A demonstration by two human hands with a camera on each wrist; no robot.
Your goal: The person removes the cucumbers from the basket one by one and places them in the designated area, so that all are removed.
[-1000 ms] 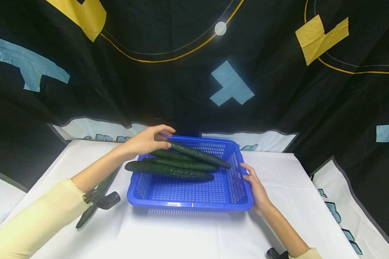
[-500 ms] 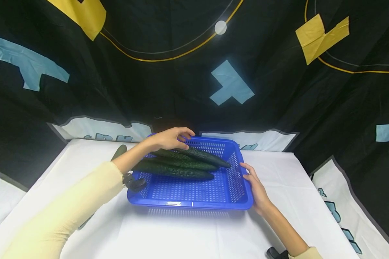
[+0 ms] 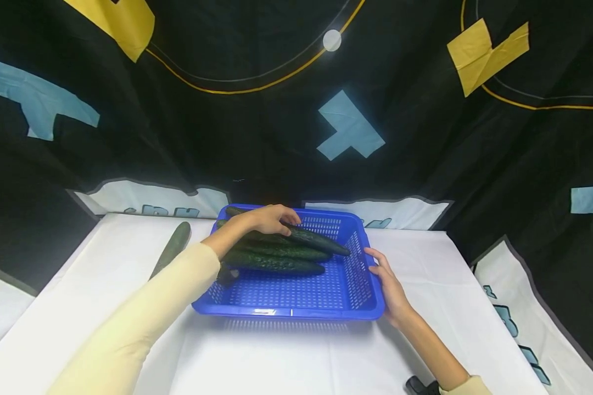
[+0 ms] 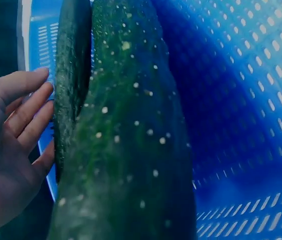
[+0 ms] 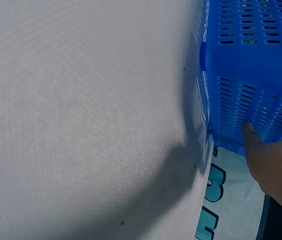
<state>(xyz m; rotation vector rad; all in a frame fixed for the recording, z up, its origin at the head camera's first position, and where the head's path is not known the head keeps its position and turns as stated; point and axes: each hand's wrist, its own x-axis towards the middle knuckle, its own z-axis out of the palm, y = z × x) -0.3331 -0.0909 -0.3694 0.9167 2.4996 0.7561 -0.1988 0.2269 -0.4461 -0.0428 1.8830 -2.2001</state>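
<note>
A blue plastic basket (image 3: 291,314) holds several dark green cucumbers (image 3: 277,263) side by side. My left hand (image 3: 267,219) reaches over the basket's left part to the rearmost cucumber (image 3: 321,241). In the left wrist view, the left fingertips (image 4: 43,115) lie along a cucumber's side (image 4: 71,75), not curled round it. A bumpy cucumber (image 4: 126,125) fills the middle of that view. My right hand (image 3: 392,291) holds the basket's right rim, its fingertips at the edge; in the right wrist view a finger (image 5: 253,142) overlaps the slotted wall (image 5: 235,105).
Another cucumber (image 3: 173,247) lies on the white-covered table (image 3: 257,362) left of the basket, partly behind my left sleeve (image 3: 143,329). A black curtain (image 3: 257,142) with blue and yellow patches hangs close behind the table's back edge.
My left hand has moved right from the basket's back left corner, along the rear cucumber. The left forearm followed over the basket's left side. Right hand and basket stay put.
</note>
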